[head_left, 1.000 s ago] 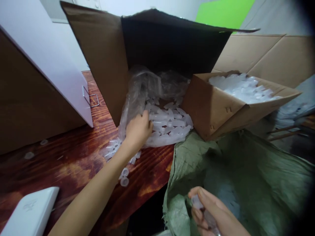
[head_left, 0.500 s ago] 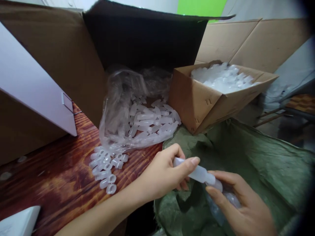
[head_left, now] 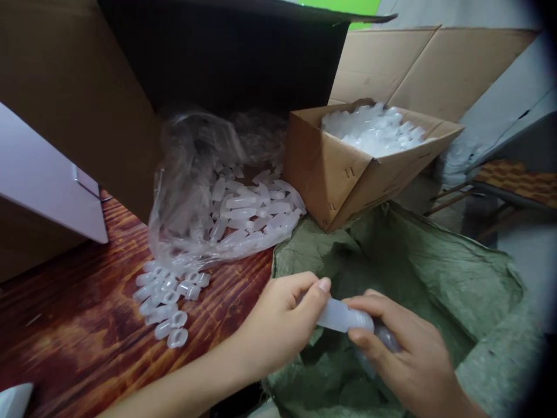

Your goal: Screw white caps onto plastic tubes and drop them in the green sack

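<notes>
My left hand (head_left: 289, 313) is closed round a small translucent white plastic bottle (head_left: 335, 316), its neck pointing right. The thumb and forefinger of my right hand (head_left: 404, 348) pinch a clear cap (head_left: 364, 320) at the bottle's neck. Further clear pieces (head_left: 387, 338) sit inside my right palm, partly hidden by the fingers. Below both hands gapes a green woven sack (head_left: 461, 284). Loose clear caps (head_left: 169, 296) lie in a cluster on the wooden table (head_left: 108, 325), left of my hands. Behind them, a clear plastic bag (head_left: 183, 191) holds several similar translucent bottles (head_left: 261, 215).
A cardboard box (head_left: 348, 174) filled with translucent pieces (head_left: 378, 130) stands at the back right. Tall cardboard with a dark inside (head_left: 226, 64) rises behind the bag. A pale panel (head_left: 43, 180) leans at left, and a white object (head_left: 15, 400) lies at the lower left.
The cap and bottle neck have come closer together, and my right fingers have closed further over the cap. The view has shifted, so the surroundings appear further left.
</notes>
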`<state>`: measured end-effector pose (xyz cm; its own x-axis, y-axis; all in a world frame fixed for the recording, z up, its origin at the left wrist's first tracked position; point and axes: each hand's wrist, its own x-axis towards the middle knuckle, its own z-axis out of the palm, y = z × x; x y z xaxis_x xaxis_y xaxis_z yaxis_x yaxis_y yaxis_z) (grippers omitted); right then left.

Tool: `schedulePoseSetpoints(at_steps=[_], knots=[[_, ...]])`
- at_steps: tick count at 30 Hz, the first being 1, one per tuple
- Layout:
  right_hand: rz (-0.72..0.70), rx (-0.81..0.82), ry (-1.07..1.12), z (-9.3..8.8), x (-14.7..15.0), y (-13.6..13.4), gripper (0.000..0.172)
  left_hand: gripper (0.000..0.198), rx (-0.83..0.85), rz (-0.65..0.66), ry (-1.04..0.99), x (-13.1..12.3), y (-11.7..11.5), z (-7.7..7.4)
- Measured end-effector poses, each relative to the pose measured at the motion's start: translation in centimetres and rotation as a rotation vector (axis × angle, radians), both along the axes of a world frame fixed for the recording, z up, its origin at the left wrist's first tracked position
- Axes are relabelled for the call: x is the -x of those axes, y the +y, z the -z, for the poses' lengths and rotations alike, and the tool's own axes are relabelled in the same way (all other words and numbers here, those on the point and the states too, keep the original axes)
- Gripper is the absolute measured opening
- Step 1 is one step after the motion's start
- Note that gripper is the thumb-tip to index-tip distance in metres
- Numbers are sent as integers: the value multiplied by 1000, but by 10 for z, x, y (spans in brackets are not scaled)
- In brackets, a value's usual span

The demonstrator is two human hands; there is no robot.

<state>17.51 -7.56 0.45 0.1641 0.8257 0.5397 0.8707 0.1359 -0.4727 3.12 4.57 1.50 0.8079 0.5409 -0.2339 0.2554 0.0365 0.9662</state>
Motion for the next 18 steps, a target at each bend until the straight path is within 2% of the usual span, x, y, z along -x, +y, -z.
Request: schedulePoseSetpoints(at_steps=[2, 4, 6, 9, 11, 13, 15, 18], knots=[[22, 118, 171, 2, 2, 0, 46, 45, -130, -8, -32, 1, -3, 0], [-22, 259, 341, 3, 2, -1, 60, 44, -206, -14, -34, 2, -4, 0], [-58, 338, 385, 4, 0, -4, 63, 44, -248, -34, -21, 2, -3, 1], [-57, 197, 138, 6, -8, -13, 55, 42, -287, -70, 12, 2, 2, 2], [-136, 87, -107, 8, -14, -19, 55, 41, -301, -73, 28, 2, 4, 3], [-231, 139, -249, 11, -19, -24, 51, 40, -275, -54, 35, 1, 5, 2], [-246, 218, -285, 12, -22, -26, 49, 40, -253, -36, 40, 2, 4, 1], [-269, 98, -375, 11, -23, -29, 53, 40, -249, -18, 38, 3, 2, -1]])
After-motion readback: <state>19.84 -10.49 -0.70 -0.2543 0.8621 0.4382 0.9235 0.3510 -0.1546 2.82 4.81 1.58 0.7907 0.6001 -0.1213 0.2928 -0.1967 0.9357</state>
